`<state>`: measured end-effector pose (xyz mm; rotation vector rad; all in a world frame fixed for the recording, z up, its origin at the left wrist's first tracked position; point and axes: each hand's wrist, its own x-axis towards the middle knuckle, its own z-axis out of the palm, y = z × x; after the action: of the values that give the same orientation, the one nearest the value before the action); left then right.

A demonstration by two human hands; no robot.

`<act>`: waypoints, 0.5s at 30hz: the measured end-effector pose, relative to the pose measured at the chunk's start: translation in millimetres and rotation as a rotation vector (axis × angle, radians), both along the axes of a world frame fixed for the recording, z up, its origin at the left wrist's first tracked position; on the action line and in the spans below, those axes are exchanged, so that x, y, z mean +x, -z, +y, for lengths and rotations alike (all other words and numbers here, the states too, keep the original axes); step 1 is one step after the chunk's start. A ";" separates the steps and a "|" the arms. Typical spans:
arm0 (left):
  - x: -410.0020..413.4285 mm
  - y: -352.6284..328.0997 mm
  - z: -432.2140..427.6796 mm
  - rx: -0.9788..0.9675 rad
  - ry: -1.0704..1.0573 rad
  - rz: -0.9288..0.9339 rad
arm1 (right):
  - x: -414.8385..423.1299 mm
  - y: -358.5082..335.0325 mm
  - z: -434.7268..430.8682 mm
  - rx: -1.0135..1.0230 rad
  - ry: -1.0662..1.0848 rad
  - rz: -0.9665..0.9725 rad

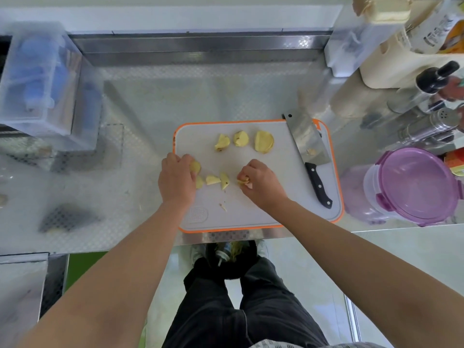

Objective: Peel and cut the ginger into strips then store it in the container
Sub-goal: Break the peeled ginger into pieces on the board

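Observation:
A white cutting board point(256, 212) with an orange rim lies on the steel counter. Three stacks of peeled ginger slices point(264, 142) sit along its far side. More ginger pieces point(213, 180) lie in the middle, between my hands. My left hand point(175, 180) is curled over a ginger slice point(195, 167) at the board's left edge. My right hand point(261, 182) pinches small ginger bits point(243, 182) in its fingertips. A cleaver point(307, 144) with a black handle rests on the board's right side. The clear container point(411, 187) with a purple lid stands right of the board.
Metal shakers point(431, 124) and bottles crowd the counter at the back right. A clear plastic box point(37, 81) stands at the far left. A bin point(231, 257) with scraps sits on the floor below the counter edge. Small peel scraps point(223, 207) lie on the board.

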<state>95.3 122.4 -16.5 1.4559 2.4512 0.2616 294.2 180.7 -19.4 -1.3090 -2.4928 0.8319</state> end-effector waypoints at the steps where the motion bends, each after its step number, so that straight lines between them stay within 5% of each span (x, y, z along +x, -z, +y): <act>1: -0.5 0.0 3.2 -0.003 0.000 0.014 | 2.3 -1.4 1.6 -0.012 -0.011 0.003; 7: 2.9 -6.0 15.8 0.215 -0.166 -0.335 | 6.9 -4.6 13.1 -0.124 0.367 0.227; 12: 47.4 -6.8 30.2 0.054 -0.302 -0.949 | 14.6 -11.5 15.0 -0.098 0.359 0.323; 15: 73.9 -0.1 27.8 -0.004 -0.221 -0.911 | 26.1 -8.9 8.9 -0.057 0.299 0.304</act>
<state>169.1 150.2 -16.4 0.7753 1.8218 0.7661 320.3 189.6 -10.5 -1.4072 -1.9964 0.9524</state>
